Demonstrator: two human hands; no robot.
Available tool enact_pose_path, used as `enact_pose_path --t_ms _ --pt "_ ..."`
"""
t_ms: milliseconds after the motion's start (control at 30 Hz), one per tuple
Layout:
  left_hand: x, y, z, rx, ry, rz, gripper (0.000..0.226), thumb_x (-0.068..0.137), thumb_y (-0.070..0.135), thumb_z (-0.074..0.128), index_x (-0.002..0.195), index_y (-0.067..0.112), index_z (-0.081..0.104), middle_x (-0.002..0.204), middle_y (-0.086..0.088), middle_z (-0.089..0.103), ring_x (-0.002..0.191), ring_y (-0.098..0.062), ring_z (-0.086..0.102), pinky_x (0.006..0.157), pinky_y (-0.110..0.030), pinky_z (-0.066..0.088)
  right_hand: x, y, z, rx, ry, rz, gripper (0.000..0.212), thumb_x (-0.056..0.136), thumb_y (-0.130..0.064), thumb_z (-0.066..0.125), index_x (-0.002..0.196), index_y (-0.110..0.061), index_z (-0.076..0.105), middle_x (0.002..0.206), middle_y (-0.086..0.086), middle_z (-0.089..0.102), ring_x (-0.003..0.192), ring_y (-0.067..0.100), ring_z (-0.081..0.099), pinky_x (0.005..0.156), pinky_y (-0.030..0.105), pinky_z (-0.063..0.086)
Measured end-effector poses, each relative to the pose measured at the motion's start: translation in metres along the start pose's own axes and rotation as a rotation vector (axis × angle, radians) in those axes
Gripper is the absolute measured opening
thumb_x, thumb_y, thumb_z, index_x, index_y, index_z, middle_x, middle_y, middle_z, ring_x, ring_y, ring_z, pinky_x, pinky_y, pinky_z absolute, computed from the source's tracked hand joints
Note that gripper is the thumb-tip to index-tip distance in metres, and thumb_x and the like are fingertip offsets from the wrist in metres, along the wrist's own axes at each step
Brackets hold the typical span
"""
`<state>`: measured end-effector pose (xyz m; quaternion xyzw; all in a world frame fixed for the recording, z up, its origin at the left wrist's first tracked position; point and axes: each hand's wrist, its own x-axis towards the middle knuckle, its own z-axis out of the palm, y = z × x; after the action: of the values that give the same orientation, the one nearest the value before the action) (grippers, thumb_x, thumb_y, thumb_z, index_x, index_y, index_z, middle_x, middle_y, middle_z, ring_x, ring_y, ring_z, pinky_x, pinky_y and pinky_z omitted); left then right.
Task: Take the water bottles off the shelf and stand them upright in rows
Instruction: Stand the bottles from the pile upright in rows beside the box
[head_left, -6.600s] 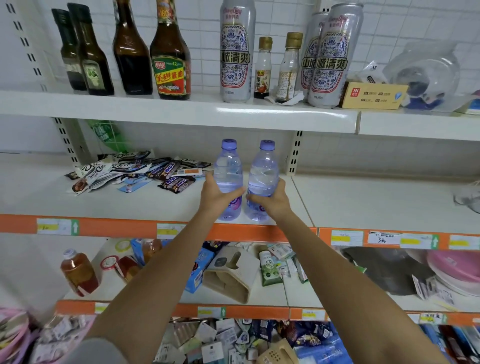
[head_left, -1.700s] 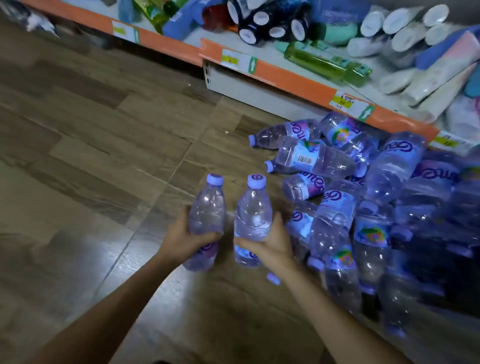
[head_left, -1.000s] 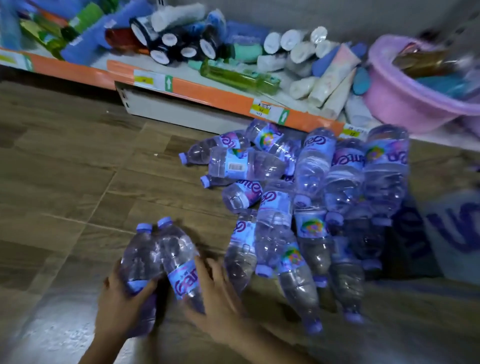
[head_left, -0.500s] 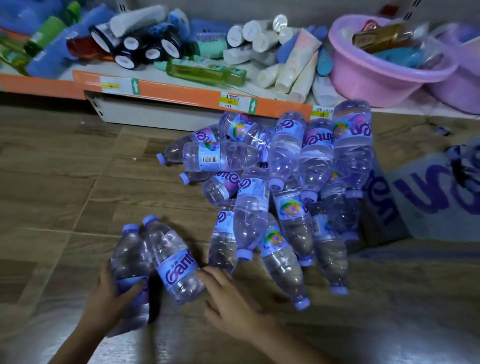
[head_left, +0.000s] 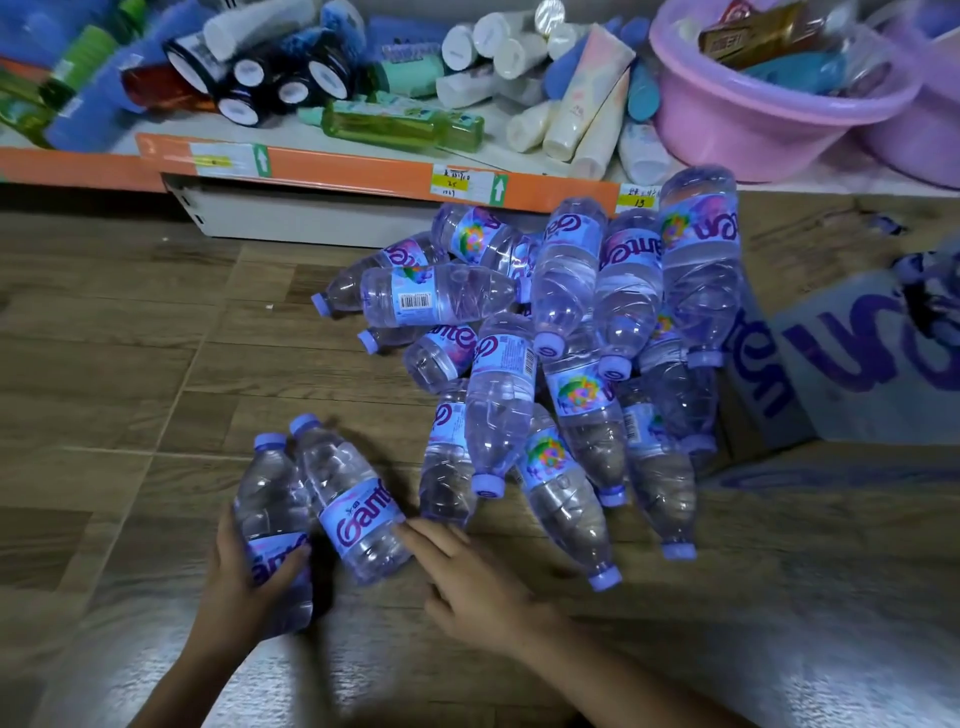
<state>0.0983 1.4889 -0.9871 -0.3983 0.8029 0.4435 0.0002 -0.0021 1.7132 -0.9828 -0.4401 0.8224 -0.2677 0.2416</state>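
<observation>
While left hand (head_left: 236, 577) grips bottle (head_left: 270, 525), right hand (head_left: 467, 582) flat, fingers extended

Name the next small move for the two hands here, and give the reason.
Probably the right hand should take hold of the bottle at its fingertips and tip it upright. It lies tilted against the bottle held by the left hand, with the right fingers straight at its label and not round it, and the pile of bottles behind all lie flat on the floor.
</observation>
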Motion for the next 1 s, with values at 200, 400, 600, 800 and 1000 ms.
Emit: enact_pose_path --t_ms 200,400,600,800,1000 --pt "-0.003 0.022 -0.006 0.148 -0.021 0.011 0.137 0.032 0.079 0.052 0.141 0.0 0.025 0.129 -0.036 0.043 0.122 -0.045 0.04 0.102 -0.049 0.033 -0.006 -0.011 -0.033 0.125 0.115 -0.072 0.052 0.082 -0.012 0.051 0.133 -0.017 0.045 0.137 -0.001 0.045 0.121 0.013 0.046 0.104 0.015 0.029" --pt "0.018 0.121 -0.02 0.399 -0.115 0.404 0.103 0.052 0.09 0.037 0.12 0.015 0.055 0.126 -0.018 0.044 0.125 -0.033 0.041 0.1 -0.034 0.031 -0.022 0.019 -0.169 0.135 0.674 -0.032 0.03 0.082 -0.025 0.054 0.111 -0.019 0.058 0.113 -0.004 0.057 0.11 0.005 0.052 0.096 0.018 0.04" --pt "0.049 0.268 0.066 0.476 -0.295 0.629 0.084 0.07 0.062 0.053 0.138 0.016 0.034 0.137 -0.007 0.034 0.126 -0.023 0.041 0.1 -0.029 0.035 0.016 0.112 -0.303 -0.25 0.847 0.57 0.091 0.065 -0.063 0.049 0.135 -0.006 0.039 0.128 0.023 0.046 0.118 0.041 0.041 0.098 0.04 0.027" --pt "0.071 0.338 0.16 0.412 -0.293 0.574 0.082 0.083 0.036 0.06 0.146 0.024 0.01 0.149 -0.019 0.015 0.137 -0.035 0.024 0.109 -0.047 0.033 0.023 0.135 -0.299 -0.116 0.785 0.557 0.101 0.07 -0.036 0.076 0.147 -0.013 0.014 0.145 0.02 0.036 0.132 0.038 0.032 0.106 0.047 0.031" --pt "0.088 0.313 0.16 0.367 -0.342 0.538 0.081 0.085 0.033 0.059 0.144 0.04 0.005 0.122 -0.02 0.042 0.096 -0.037 0.057 0.089 -0.042 0.047 0.017 0.13 -0.294 -0.153 0.771 0.546 0.099 0.069 -0.033 0.076 0.147 -0.012 0.018 0.142 0.02 0.039 0.129 0.038 0.036 0.103 0.041 0.034"
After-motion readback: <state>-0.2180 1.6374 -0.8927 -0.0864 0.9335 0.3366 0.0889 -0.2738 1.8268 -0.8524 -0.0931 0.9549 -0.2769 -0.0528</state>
